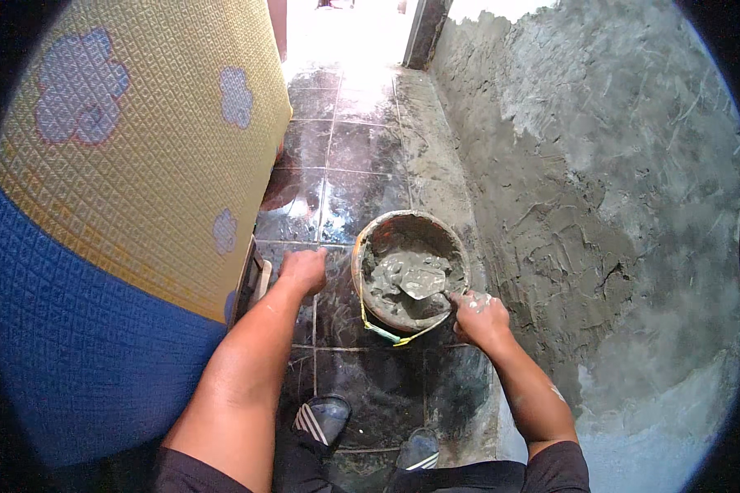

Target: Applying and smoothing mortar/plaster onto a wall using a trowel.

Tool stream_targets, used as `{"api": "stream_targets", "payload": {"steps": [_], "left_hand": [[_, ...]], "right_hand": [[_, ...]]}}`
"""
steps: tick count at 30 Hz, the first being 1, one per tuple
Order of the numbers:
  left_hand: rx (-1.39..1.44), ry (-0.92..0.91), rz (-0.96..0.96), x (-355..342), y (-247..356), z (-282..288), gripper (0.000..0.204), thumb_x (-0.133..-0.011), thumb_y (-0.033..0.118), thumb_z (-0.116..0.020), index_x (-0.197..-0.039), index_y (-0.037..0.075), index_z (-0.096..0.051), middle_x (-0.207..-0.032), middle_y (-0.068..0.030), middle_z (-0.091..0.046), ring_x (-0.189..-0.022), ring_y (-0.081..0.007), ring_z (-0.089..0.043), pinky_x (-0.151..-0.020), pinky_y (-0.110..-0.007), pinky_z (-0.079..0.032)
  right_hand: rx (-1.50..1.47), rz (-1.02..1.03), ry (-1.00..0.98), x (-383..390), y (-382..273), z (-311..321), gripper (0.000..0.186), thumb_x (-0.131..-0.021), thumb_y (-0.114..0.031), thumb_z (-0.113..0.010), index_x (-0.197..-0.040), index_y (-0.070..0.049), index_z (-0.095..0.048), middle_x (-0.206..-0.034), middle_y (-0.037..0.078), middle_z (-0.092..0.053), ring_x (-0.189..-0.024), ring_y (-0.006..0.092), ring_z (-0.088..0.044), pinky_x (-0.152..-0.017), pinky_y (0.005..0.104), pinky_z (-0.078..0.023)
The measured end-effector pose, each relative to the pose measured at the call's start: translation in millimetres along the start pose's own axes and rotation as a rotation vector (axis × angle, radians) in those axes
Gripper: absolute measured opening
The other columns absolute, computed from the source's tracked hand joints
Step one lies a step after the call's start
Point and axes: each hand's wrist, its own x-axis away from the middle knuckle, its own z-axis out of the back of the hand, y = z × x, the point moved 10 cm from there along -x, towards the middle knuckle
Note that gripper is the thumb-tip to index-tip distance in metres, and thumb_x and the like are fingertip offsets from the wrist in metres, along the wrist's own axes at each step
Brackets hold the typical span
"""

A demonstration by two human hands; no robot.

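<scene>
My right hand [481, 319], spotted with grey mortar, is closed around the handle of a trowel at the right side of a bucket. The trowel's blade [424, 283] lies over the wet mortar [390, 275] inside the bucket, partly smeared with it. The round bucket [358, 275] stands on the floor in front of me, its rim crusted. A wire handle with a pale grip [381, 333] hangs down on its near side. To the left of the bucket, apart from it, my left hand [304, 271] is curled into a loose fist, with nothing visible in it.
Along the right rises a wall [551, 246] with fresh, rough mortar on it. A padded yellow and blue sheet [164, 164] stands close on the left. Dark, wet tiles [362, 148] lead to a bright doorway [349, 37]. My sandalled feet [325, 417] are near the bucket.
</scene>
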Motion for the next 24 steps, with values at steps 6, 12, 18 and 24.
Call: {"api": "stream_targets", "payload": {"steps": [6, 12, 18, 24], "left_hand": [[0.025, -0.009, 0.002, 2, 5, 9, 0.034, -0.088, 0.013, -0.051, -0.120, 0.009, -0.060, -0.111, -0.0178, -0.070, -0.106, -0.0348, -0.067, -0.095, -0.054, -0.047], [0.022, -0.014, -0.011, -6, 12, 8, 0.030, -0.088, 0.014, -0.052, -0.116, 0.008, -0.061, -0.108, -0.0173, -0.071, -0.103, -0.0349, -0.069, -0.094, -0.055, -0.047], [-0.018, 0.015, -0.066, -4, 10, 2, 0.042, -0.082, 0.012, -0.056, -0.124, 0.007, -0.057, -0.105, -0.0200, -0.070, -0.099, -0.0375, -0.068, -0.085, -0.050, -0.050], [-0.003, -0.034, -0.008, 4, 13, 10, 0.034, -0.089, 0.014, -0.051, -0.123, 0.009, -0.059, -0.109, -0.0160, -0.071, -0.104, -0.0339, -0.068, -0.093, -0.054, -0.047]], "right_hand": [[0.035, -0.003, 0.048, -10, -6, -3, 0.027, -0.088, -0.016, -0.051, -0.105, -0.016, -0.072, -0.095, 0.014, -0.072, -0.083, 0.0345, -0.071, -0.071, 0.0499, -0.056], [-0.184, -0.174, -0.015, -28, 8, -42, 0.032, -0.088, -0.023, -0.053, -0.116, -0.016, -0.068, -0.102, 0.016, -0.070, -0.098, 0.0370, -0.067, -0.083, 0.0489, -0.055], [-0.107, -0.028, -0.027, -17, -18, -22, 0.053, -0.081, -0.019, -0.062, -0.134, -0.018, -0.057, -0.120, 0.016, -0.064, -0.104, 0.0362, -0.066, -0.087, 0.0484, -0.055], [-0.153, -0.077, -0.034, 4, -3, -32, 0.057, -0.082, -0.023, -0.064, -0.138, -0.019, -0.055, -0.125, 0.019, -0.062, -0.107, 0.0387, -0.065, -0.092, 0.0484, -0.053]]}}
